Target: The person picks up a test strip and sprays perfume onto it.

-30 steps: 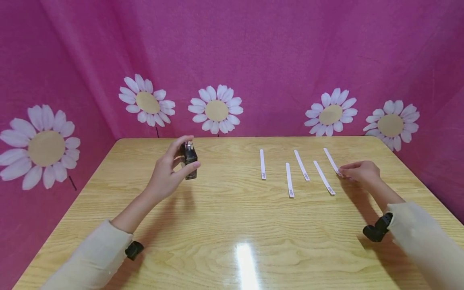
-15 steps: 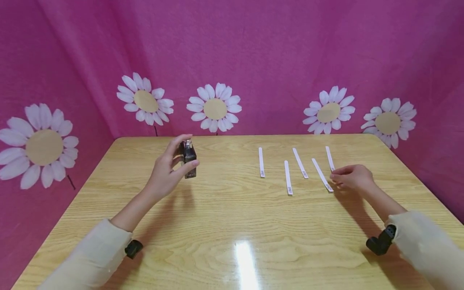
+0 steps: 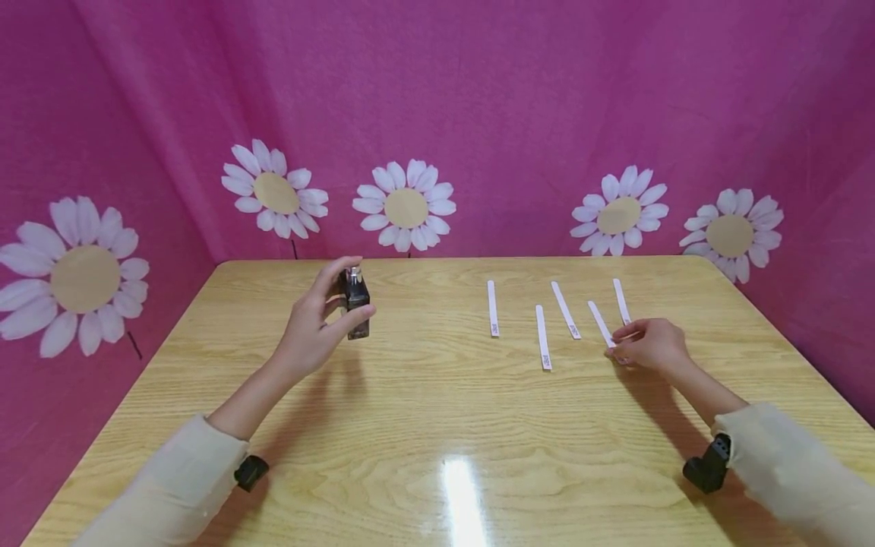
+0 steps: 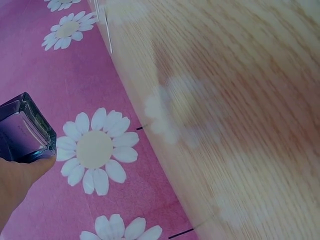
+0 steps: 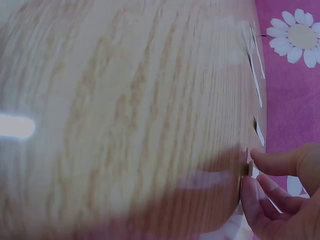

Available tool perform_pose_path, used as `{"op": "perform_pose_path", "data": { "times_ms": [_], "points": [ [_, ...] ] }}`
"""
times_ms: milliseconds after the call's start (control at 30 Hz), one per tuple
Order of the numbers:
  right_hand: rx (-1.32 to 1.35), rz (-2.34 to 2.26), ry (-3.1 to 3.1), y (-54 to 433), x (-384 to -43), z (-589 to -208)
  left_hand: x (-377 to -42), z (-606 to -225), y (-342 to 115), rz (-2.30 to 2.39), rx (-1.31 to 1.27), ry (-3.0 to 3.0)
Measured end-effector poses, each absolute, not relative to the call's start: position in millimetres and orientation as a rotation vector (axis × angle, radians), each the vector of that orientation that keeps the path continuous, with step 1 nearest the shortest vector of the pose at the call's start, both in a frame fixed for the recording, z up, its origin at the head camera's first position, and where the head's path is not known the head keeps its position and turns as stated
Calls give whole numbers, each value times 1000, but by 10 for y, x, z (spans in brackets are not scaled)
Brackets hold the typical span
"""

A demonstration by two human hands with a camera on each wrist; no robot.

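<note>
My left hand (image 3: 311, 327) holds a small dark glass perfume bottle (image 3: 358, 295) upright above the left part of the table, with the index finger on its silver top and the thumb along its side. In the left wrist view, the bottle's (image 4: 27, 132) clear thick base shows above the thumb. My right hand (image 3: 654, 346) pinches the near, printed end of a white paper perfume test strip (image 3: 599, 320), lying on the table. That end (image 5: 253, 170) shows between thumb and fingers in the right wrist view. Just behind this hand lies the rightmost strip (image 3: 620, 298), its near end hidden.
Three more white strips lie to the left of my right hand: a leftmost strip (image 3: 493, 308), a nearer strip (image 3: 543, 337) and a farther strip (image 3: 565, 309). The wooden table (image 3: 383, 425) ends at a pink curtain (image 3: 506, 137) with printed daisies.
My right hand has let go of the rightmost strip, which now lies at a steeper angle, and has moved left to the neighbouring strip. The left hand and bottle have stayed in place.
</note>
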State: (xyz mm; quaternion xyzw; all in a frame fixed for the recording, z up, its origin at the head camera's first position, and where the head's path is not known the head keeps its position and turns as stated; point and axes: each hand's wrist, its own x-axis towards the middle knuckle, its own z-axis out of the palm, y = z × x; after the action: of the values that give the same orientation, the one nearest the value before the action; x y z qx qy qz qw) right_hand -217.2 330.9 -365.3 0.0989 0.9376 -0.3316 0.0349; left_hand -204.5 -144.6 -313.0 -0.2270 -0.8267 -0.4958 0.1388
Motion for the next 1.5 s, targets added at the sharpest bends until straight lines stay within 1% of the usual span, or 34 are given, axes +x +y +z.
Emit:
{"op": "perform_pose_path", "data": {
  "times_ms": [200, 600, 900, 1067, 1300, 1500],
  "points": [
    [295, -1011, 2886, 3290, -2185, -3665, -2048, -3144, -1462, -1433, -662, -2388],
    [325, -1200, 2700, 3288, -2157, -3621, -2054, -3149, -1479, -1417, -659, -2392],
    [314, -1621, 2275, 3317, -2199, -3611, -2041, -3133, -1463, -1416, -667, -2386],
    [282, -1772, 2118, 3326, -2199, -3611, -2038, -3131, -1455, -1417, -671, -2390],
    [249, -1795, 2072, 3269, -2205, -3574, -2043, -3140, -1441, -1421, -686, -2388],
    [145, -1854, 2006, 3153, -2218, -3539, -2054, -3153, -1418, -1435, -701, -2383]
  ]
}}
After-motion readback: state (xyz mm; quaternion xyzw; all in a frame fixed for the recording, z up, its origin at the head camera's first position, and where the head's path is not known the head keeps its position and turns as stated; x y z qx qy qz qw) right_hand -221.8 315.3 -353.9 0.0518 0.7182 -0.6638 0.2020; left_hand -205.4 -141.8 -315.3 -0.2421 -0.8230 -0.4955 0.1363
